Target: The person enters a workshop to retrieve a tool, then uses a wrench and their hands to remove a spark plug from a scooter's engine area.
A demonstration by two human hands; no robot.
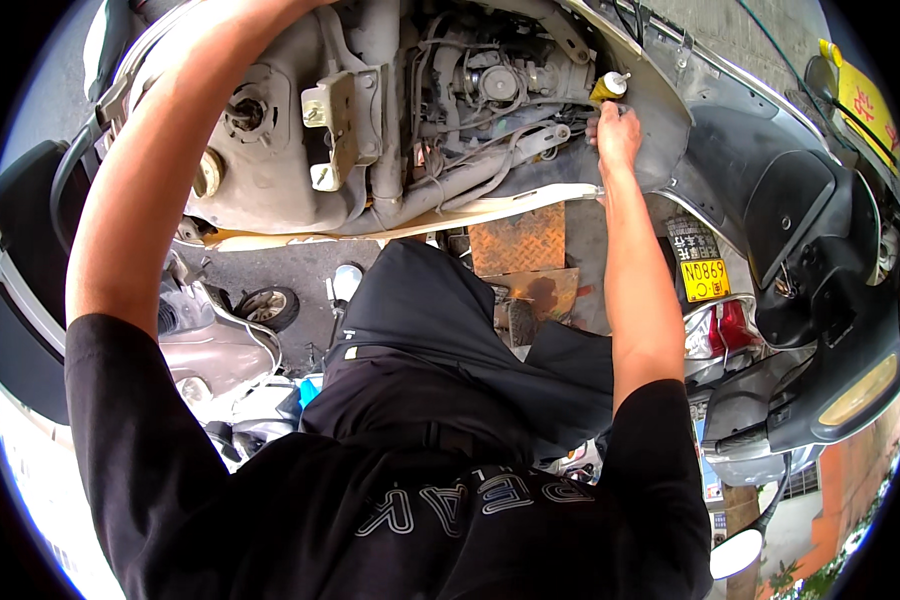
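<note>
Outlined pale capitals across chest of black shirt (440, 545), upside down from here. Yellow licence plate (706, 281) near red tail light (734, 325): dark letters and digits, upside down too. Just beyond it, dark strip (692, 246) packed with rows of small pale characters. Far right, yellow panel (863, 104), big red characters, partly crossed by dark bar.
</note>
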